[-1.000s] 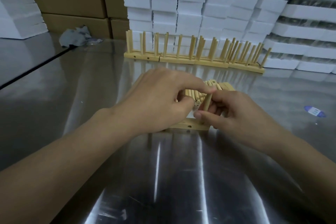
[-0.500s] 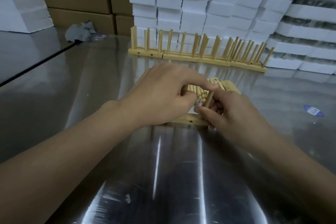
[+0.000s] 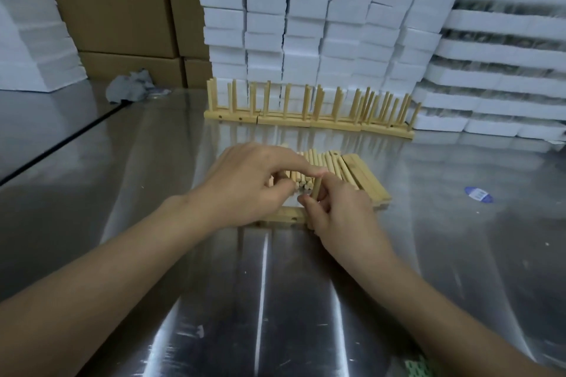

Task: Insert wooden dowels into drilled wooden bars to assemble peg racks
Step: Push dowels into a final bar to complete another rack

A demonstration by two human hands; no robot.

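Over the drilled bar [image 3: 284, 218], right hand [image 3: 340, 213] pinches an upright dowel [image 3: 316, 190]; left hand [image 3: 245, 180] touches its top.

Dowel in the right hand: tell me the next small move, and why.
Probably press the dowel down into the bar. The right hand pinches it nearly upright over the bar, the left hand lays a forefinger on its top, and its lower end is hidden, so seating can't be confirmed.
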